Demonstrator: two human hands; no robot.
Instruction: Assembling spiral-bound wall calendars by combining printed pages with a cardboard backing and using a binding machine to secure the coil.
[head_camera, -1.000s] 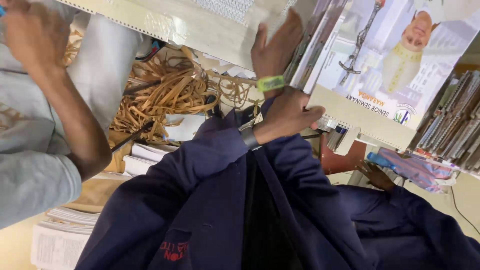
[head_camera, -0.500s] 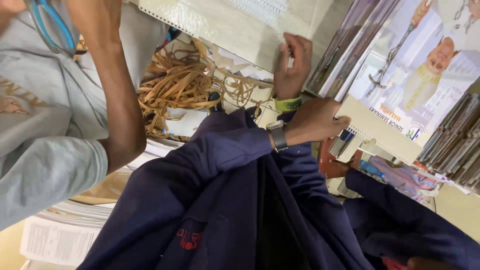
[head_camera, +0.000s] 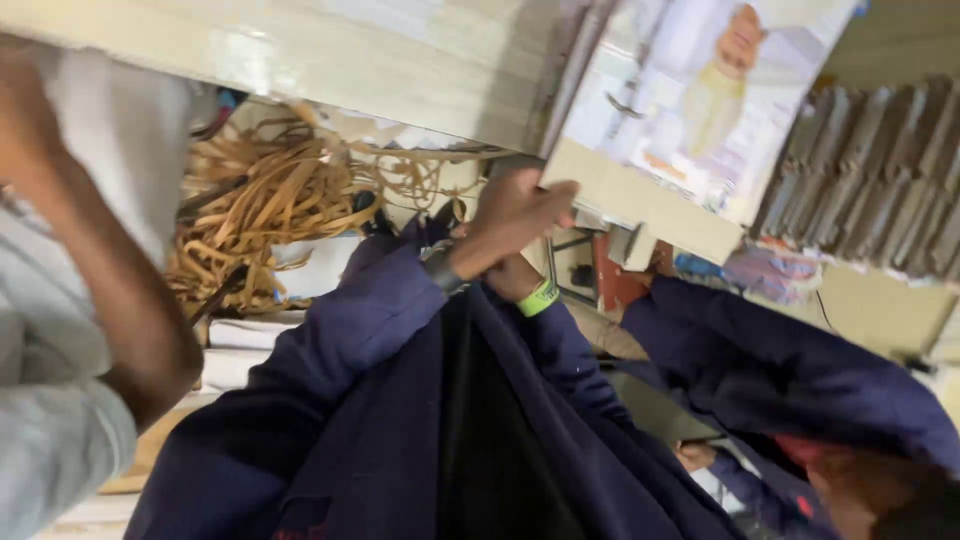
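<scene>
Leftmost, a co-worker's bare forearm (head_camera: 110, 310) in a grey sleeve, beside a tangle of tan strapping bands (head_camera: 265, 215). Centrally, two hands in navy sleeves: left hand (head_camera: 515, 215) gripping the lower edge of a printed cardboard sheet (head_camera: 690, 110); right hand (head_camera: 505, 275), with green wristband, mostly hidden beneath, grip impossible to tell. Rightward, stacked brown boards (head_camera: 880, 175).

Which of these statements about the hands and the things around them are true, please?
1. The left hand grips the cardboard edge of the printed board. True.
2. A red band sits by the right hand. False: the wristband is green.
3. Tan strips lie heaped left of both hands. True.
4. The grey-sleeved arm holds the printed board. False: it is far left, apart from it.
</scene>
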